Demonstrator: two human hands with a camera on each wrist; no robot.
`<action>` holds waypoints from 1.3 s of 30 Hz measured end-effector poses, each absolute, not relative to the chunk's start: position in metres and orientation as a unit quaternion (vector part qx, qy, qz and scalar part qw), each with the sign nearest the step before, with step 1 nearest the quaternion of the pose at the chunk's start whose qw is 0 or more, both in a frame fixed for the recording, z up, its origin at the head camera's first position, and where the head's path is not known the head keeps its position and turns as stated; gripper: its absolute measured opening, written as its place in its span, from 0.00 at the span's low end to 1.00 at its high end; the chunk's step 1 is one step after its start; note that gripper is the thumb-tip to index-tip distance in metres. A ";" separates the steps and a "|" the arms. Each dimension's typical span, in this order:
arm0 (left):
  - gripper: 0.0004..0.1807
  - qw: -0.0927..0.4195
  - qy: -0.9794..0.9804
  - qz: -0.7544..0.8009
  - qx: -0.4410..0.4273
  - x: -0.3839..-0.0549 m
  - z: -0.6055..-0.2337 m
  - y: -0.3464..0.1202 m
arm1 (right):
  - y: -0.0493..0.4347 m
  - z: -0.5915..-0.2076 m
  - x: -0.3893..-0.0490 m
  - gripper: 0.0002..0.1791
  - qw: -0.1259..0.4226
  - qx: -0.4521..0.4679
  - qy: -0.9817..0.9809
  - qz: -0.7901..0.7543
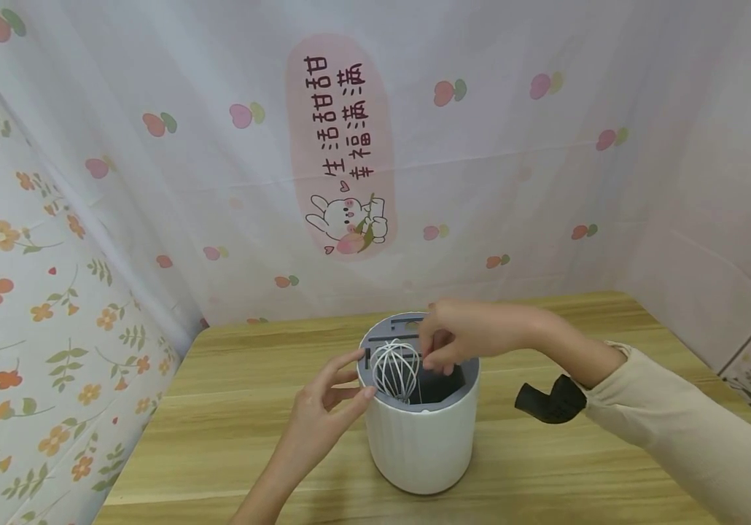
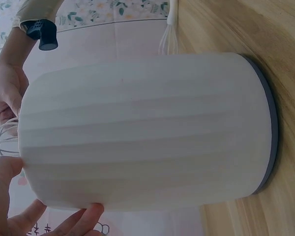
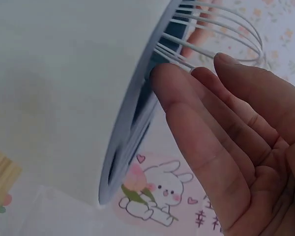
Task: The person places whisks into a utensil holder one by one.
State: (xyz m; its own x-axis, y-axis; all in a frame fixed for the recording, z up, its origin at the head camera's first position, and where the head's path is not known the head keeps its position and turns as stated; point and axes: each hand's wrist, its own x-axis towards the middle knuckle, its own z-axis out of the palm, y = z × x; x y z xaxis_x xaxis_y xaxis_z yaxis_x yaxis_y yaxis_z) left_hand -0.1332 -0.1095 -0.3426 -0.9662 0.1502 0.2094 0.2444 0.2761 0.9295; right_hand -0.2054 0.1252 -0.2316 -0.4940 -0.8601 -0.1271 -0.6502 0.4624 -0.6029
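Observation:
A white ribbed utensil holder (image 1: pixel 421 452) with a grey slotted top stands upright on the wooden table. Out of its opening rises the wire head of a white whisk (image 1: pixel 395 368). My left hand (image 1: pixel 326 401) touches the holder's left rim and side with outstretched fingers and thumb. Over the opening is my right hand (image 1: pixel 461 335), just right of the wires. In the right wrist view, its loosely bent fingers (image 3: pixel 206 152) are close to the whisk, nothing plainly held between them. What looks like another white whisk (image 2: pixel 169 32) shows beyond the holder in the left wrist view.
The wooden table (image 1: pixel 251 408) carries the holder. Behind it hangs a printed curtain (image 1: pixel 480 175) with a rabbit and writing, and a floral cloth (image 1: pixel 54 328) covers the left side. A black wrist device (image 1: pixel 551 401) sits by the right sleeve (image 1: pixel 684 430).

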 end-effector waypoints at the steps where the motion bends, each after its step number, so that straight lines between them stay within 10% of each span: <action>1: 0.26 0.039 -0.798 -0.589 -0.123 -0.133 -0.343 -0.110 | 0.129 -0.231 -0.206 0.02 0.212 -0.452 0.829 -0.253; 39: 0.26 0.042 -0.799 -0.590 -0.109 -0.132 -0.346 -0.111 | 0.396 -0.332 -0.262 0.16 0.245 -0.138 0.876 -0.391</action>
